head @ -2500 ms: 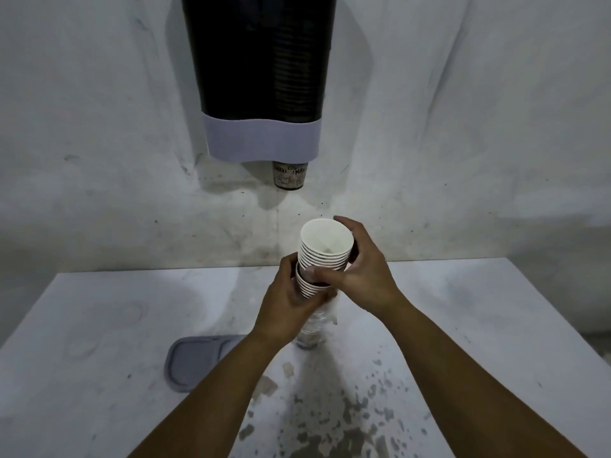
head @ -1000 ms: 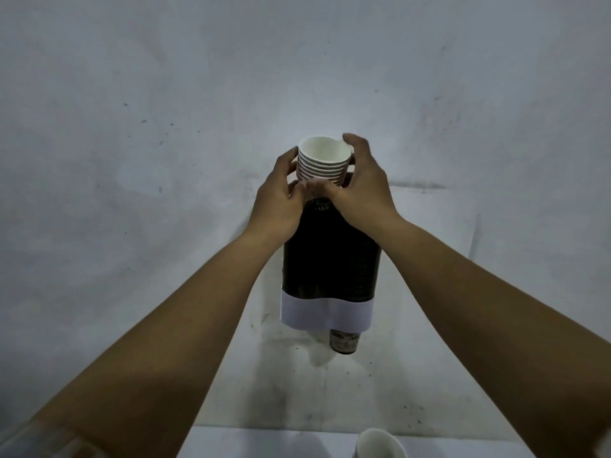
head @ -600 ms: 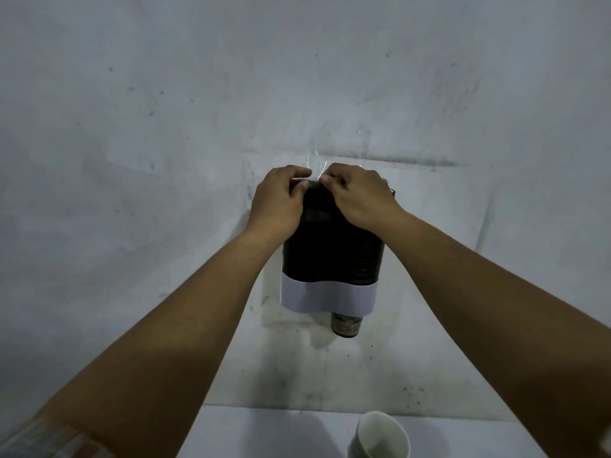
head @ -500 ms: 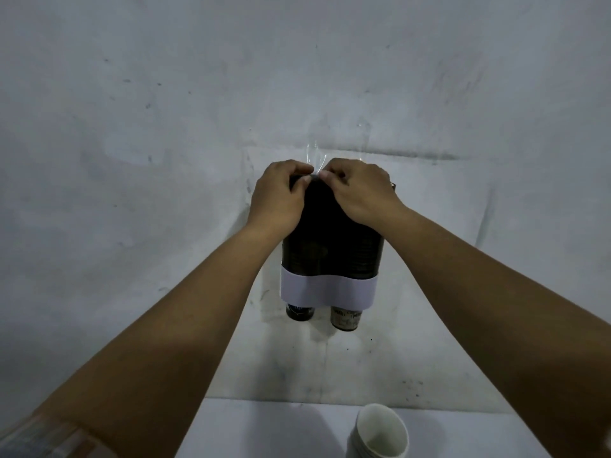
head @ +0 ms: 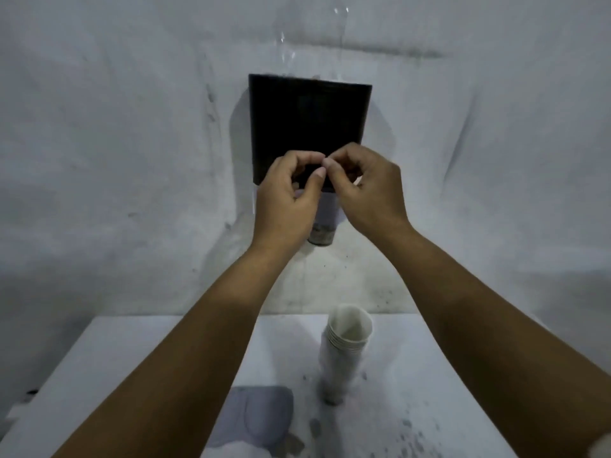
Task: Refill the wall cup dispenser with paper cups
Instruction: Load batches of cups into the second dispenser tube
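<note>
Hanging at upper centre of frame: black wall dispenser (head: 309, 117), long axis vertical, outlet pointing down, one cup bottom (head: 320, 235) showing beneath its pale band (head: 329, 208). Directly in front, near its lower edge: left hand (head: 287, 196) and right hand (head: 365, 190), fingertips curled and pinched together, touching each other; contents of the pinch not discernible. Below, lower centre: upright stack of paper cups (head: 345, 348), mouth up, on white table (head: 429, 375), well under both hands, slightly nearer the right. Lower left of stack: grey lid (head: 261, 414).
</note>
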